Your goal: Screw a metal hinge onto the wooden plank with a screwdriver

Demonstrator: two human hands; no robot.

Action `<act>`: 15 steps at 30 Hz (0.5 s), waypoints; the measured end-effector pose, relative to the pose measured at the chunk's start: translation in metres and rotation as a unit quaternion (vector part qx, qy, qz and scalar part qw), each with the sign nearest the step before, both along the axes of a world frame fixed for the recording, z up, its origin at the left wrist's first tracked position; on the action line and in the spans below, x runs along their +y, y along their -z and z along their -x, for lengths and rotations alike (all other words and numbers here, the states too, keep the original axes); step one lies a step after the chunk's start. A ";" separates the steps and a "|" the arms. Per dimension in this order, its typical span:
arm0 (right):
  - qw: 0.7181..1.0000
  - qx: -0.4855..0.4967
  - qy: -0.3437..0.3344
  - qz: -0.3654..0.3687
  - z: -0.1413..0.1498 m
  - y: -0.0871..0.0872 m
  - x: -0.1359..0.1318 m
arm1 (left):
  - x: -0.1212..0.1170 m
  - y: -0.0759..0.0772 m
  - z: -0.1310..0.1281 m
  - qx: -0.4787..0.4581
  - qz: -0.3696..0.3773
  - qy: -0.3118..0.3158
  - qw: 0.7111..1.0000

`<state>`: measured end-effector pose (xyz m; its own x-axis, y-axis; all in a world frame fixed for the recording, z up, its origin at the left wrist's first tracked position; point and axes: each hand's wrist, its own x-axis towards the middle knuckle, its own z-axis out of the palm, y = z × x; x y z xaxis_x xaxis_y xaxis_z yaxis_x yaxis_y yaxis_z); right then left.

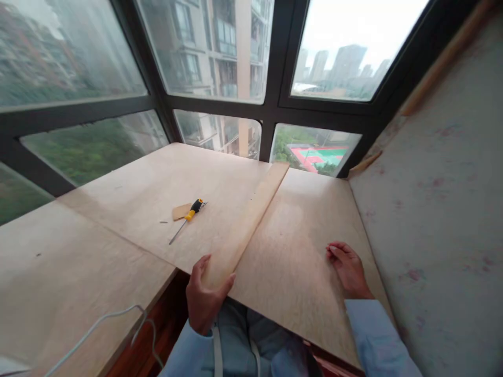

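My left hand (pixel 205 297) grips the near end of a long narrow wooden strip (pixel 254 212) that lies diagonally across a large plywood panel (pixel 157 188), thumb on one side and fingers on the other. My right hand (pixel 348 268) rests palm down with its fingers curled inward on a second plywood panel (pixel 298 251) to the right of the strip. A yellow-and-black handled screwdriver (pixel 187 220) lies on the left panel, out of reach of both hands, beside a small flat wood offcut (pixel 181 211).
A third panel (pixel 58 277) lies at the lower left with a white cable (pixel 98 327) over its near edge. Dark-framed windows (pixel 271 107) ring the far side. A pale wall (pixel 444 209) stands close on the right. A dark gap (pixel 165 324) opens below the panels.
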<state>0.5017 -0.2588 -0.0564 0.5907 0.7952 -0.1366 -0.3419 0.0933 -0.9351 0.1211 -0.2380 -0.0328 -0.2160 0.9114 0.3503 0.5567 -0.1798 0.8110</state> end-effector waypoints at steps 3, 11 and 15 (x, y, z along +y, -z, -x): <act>0.999 -0.008 -0.018 -0.037 0.011 -0.005 0.000 | -0.009 -0.003 -0.030 -0.020 0.009 0.032 0.999; 0.979 0.074 -0.177 -0.068 0.042 -0.021 0.001 | -0.040 -0.005 -0.089 -0.022 0.029 0.102 0.994; 0.982 0.076 -0.158 -0.064 0.050 -0.022 0.000 | -0.055 0.006 -0.108 0.000 0.022 0.129 0.991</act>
<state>0.4514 -0.2583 -0.0348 0.2914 0.9524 -0.0900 -0.5073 0.0741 -0.8586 0.2286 -0.2929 -0.0386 0.0263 0.9504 0.3098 0.4968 -0.2813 0.8210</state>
